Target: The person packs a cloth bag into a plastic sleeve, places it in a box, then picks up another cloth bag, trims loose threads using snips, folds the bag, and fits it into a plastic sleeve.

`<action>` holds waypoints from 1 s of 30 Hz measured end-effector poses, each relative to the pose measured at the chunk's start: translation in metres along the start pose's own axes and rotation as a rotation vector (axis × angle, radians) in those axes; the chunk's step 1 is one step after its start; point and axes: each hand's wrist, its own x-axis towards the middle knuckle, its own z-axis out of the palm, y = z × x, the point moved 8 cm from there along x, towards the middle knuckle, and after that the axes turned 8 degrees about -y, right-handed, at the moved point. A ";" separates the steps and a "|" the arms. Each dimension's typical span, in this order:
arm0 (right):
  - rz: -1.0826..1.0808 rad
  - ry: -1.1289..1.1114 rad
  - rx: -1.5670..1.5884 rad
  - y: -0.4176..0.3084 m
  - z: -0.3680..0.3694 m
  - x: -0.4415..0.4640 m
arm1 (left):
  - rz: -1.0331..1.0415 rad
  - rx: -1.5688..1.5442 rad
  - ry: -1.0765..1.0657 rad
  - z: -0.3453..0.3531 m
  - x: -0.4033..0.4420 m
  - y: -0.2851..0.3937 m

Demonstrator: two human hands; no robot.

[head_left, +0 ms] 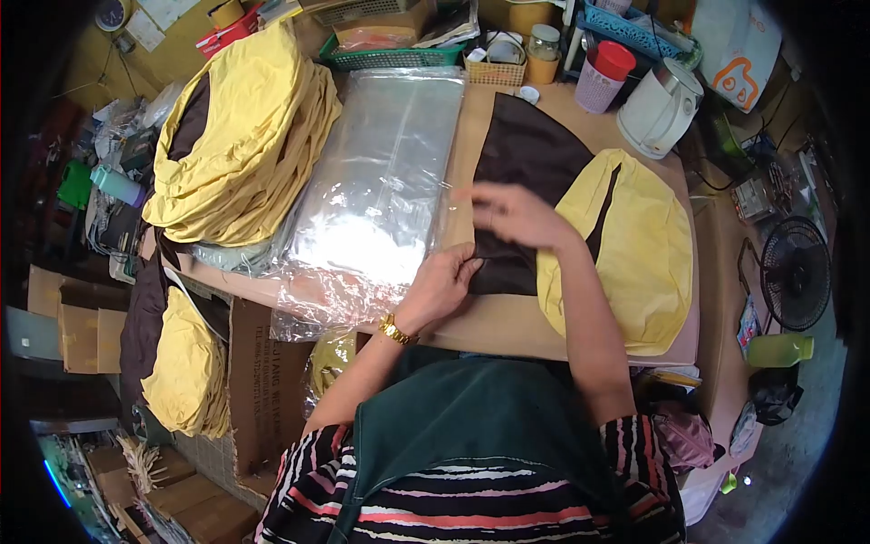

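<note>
A dark brown cloth piece (530,145) lies flat on the table, joined to or tucked against a yellow cloth piece (639,263) with a dark slit at its right. My left hand (444,283), a gold watch on its wrist, has fingers and thumb closed on the cloth's lower left corner. Above the brown cloth, my right hand (518,216) is blurred by motion, its fingers stretched out and apart with nothing seen in them. Whether it touches the cloth I cannot tell. Left of both hands lies a stack of clear plastic bags (385,154).
A tall pile of yellow cloth pieces (245,145) stands at the table's left. More yellow cloth (184,367) hangs below it. At the back right are a white kettle (660,107), a pink cup (600,80) and a jar (543,54). A black fan (796,272) stands far right.
</note>
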 end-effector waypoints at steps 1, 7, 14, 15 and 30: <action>-0.013 -0.112 -0.095 -0.002 0.010 -0.002 | 0.002 -0.001 0.006 -0.005 0.001 0.004; -0.145 0.440 -0.028 -0.001 -0.042 -0.033 | -0.255 -0.062 -0.095 -0.047 -0.018 -0.011; -0.233 0.583 0.009 -0.021 -0.038 -0.043 | -0.070 -0.621 0.080 0.004 -0.014 -0.011; -0.237 0.579 0.010 -0.022 -0.035 -0.043 | -0.137 -0.878 0.158 0.003 -0.010 -0.004; -0.130 0.665 -0.100 -0.006 -0.027 -0.047 | -0.168 -1.750 0.282 0.001 -0.004 -0.011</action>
